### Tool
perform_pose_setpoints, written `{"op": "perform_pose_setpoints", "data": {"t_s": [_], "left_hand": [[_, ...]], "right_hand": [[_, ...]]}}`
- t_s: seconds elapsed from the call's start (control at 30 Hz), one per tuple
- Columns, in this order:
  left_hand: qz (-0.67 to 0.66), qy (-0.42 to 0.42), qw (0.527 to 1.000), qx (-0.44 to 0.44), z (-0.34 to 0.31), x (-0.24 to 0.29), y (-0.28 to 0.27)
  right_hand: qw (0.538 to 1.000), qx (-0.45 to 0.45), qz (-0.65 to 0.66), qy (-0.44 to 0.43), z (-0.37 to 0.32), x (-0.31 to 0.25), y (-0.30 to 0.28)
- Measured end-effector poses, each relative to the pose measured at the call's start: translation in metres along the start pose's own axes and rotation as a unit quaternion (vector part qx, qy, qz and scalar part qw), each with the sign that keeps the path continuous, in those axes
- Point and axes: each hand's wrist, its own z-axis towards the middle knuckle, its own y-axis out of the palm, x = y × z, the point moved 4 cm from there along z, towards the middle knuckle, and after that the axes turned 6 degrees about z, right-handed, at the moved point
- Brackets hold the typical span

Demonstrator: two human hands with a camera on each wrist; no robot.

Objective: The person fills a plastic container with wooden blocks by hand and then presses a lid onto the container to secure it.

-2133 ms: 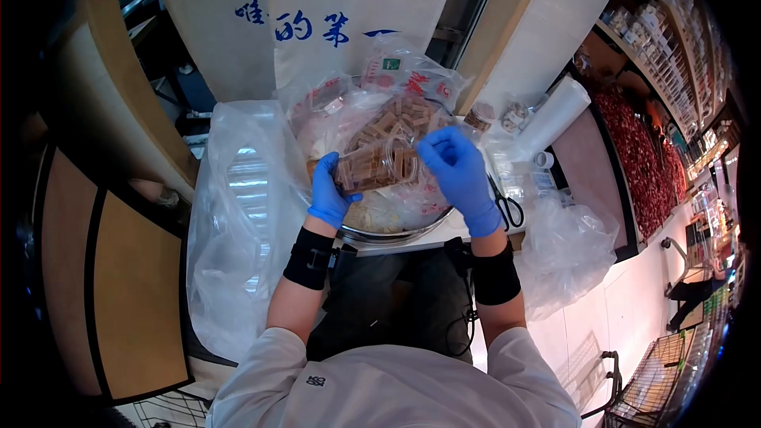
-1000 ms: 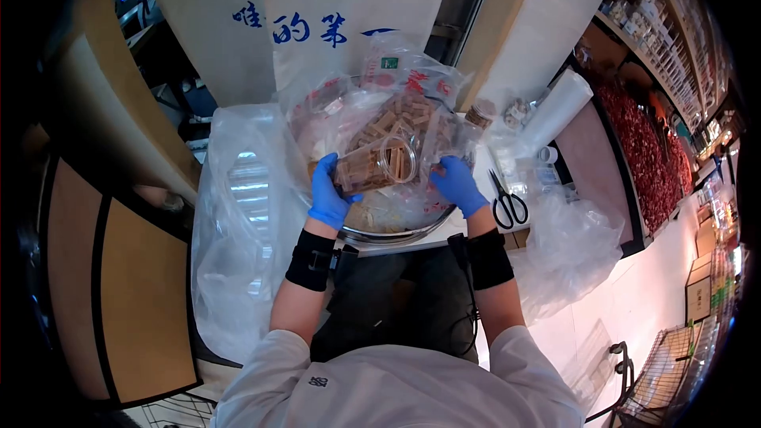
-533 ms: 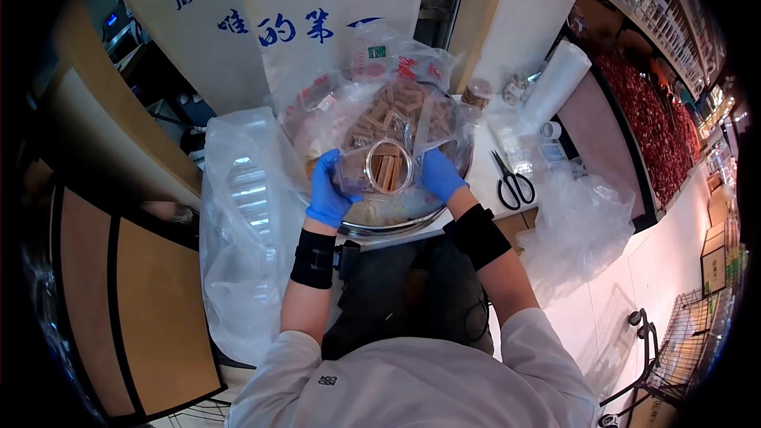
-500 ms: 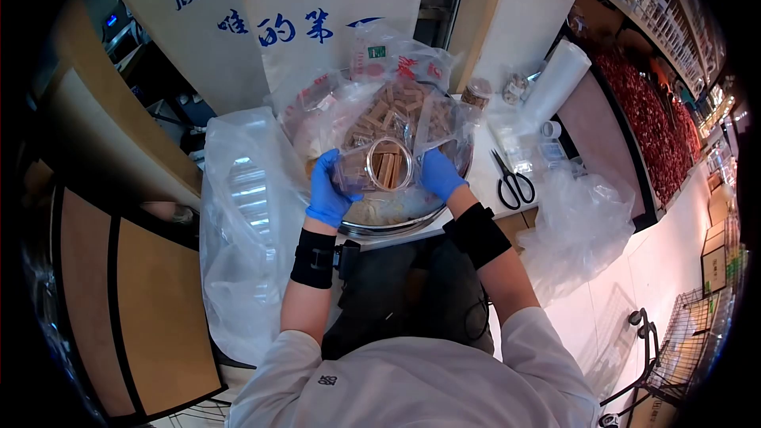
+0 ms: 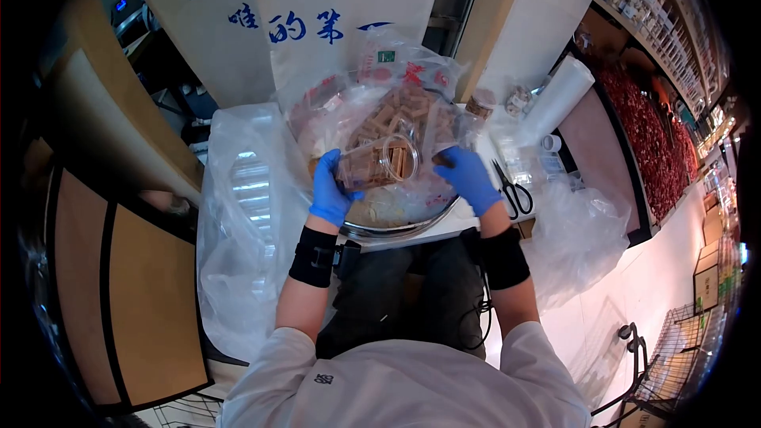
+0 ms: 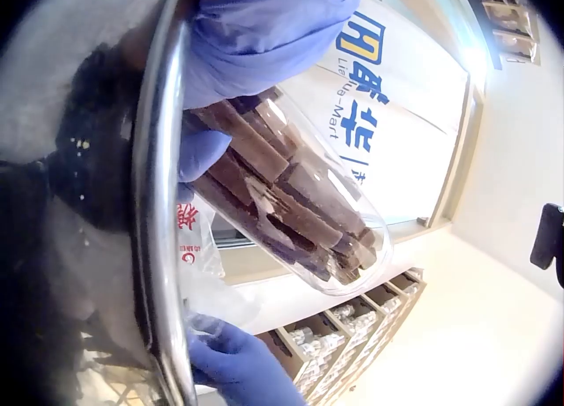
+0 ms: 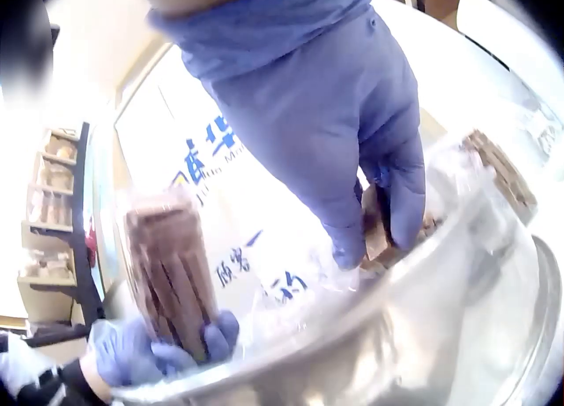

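My gloved left hand (image 5: 329, 190) grips a clear plastic jar (image 6: 295, 190), its fingers curled round the lower part. Brown flat bars (image 6: 251, 155) stand packed lengthwise in the jar, whose round mouth tips to the right in the head view. At the right side of the bowl, my gloved right hand (image 5: 472, 178) pinches brown bars (image 7: 377, 234) between thumb and fingers; how many is hidden by the glove. Beneath both hands, a plastic bag (image 5: 317, 123) with a heap of the same bars (image 5: 400, 115) lies in a steel bowl (image 5: 392, 231).
Black-handled scissors (image 5: 517, 196) lie right of the bowl, near a crumpled plastic bag (image 5: 583, 222). Behind them are a roll of plastic film (image 5: 561, 95) and a small filled jar (image 5: 481, 103). A large plastic sack of clear stacked containers (image 5: 250, 214) stands on the left.
My right hand moved from the jar's mouth down to the heap, then drew back rightward with brown bars pinched in it. The left hand keeps hold of the jar, whose tilt shifts slightly.
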Motion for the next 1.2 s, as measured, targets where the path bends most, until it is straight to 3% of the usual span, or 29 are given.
{"op": "perform_pose_setpoints", "data": {"t_s": [0.17,0.27,0.33,0.37,0.7,0.8,1.0,1.07,1.2], "left_hand": [[0.010,0.011,1.000,-0.013,-0.001,0.002,0.003],[0.020,0.017,0.999,-0.020,-0.003,0.003,0.005],[0.030,0.020,0.999,-0.011,-0.008,0.004,0.008],[0.041,0.021,0.999,-0.002,-0.009,0.005,0.009],[0.015,0.021,0.999,-0.030,0.008,-0.003,0.000],[0.029,0.019,0.999,-0.040,0.005,-0.002,0.002],[0.030,0.026,0.999,-0.020,0.000,0.001,0.004],[0.024,0.025,0.999,-0.023,0.001,0.000,0.004],[0.025,0.019,0.999,-0.004,-0.001,0.001,0.005]], "right_hand": [[0.998,0.054,0.010,0.044,-0.015,-0.066,-0.071],[0.998,0.062,0.015,-0.021,-0.014,-0.112,-0.070],[0.996,-0.032,0.055,-0.056,-0.010,-0.135,-0.049],[0.993,-0.036,0.010,-0.113,-0.010,-0.138,-0.042],[0.996,-0.047,0.026,-0.077,-0.006,-0.145,-0.018],[0.991,-0.036,0.098,-0.079,-0.004,-0.136,-0.015],[0.984,0.010,0.154,-0.086,-0.005,-0.132,-0.016],[0.977,0.048,0.205,0.023,-0.008,-0.124,-0.026],[0.956,0.125,0.266,-0.025,-0.010,-0.119,-0.010]]}}
